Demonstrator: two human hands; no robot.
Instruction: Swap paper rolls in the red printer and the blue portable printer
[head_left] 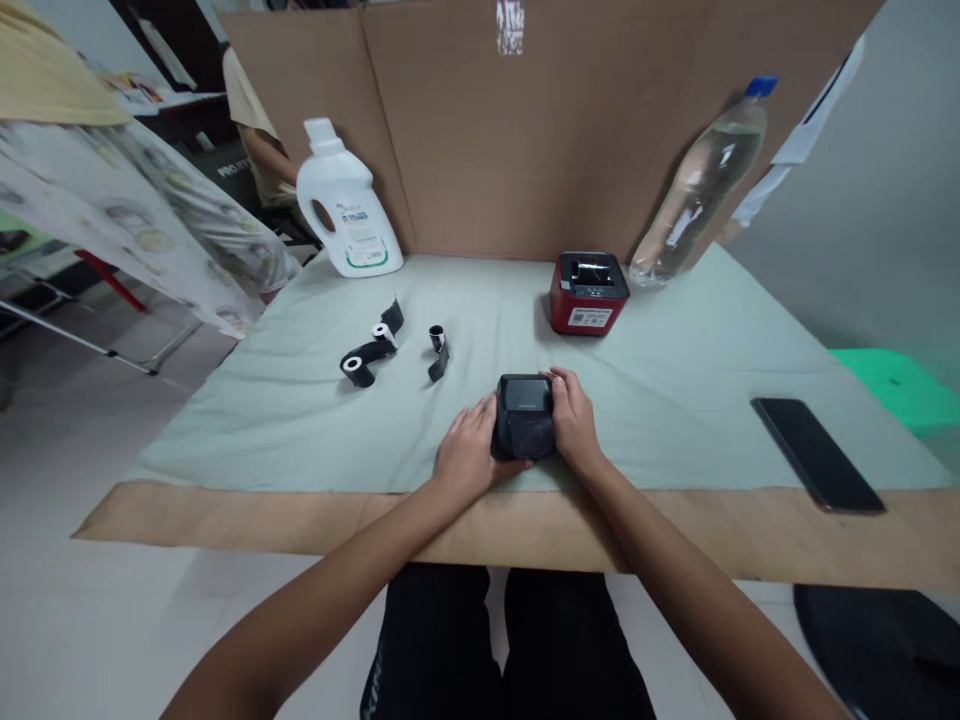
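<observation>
Snugly, a black device [525,418] is sitting between the left fingers [484,412] and the right fingers [568,383], which are gripping its opposite sides, while a red machine [589,295] is standing beyond the right fingers

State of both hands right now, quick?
Left hand: closed on the left side of the black device, thumb along its near edge.
Right hand: closed on the black device's right side.
</observation>
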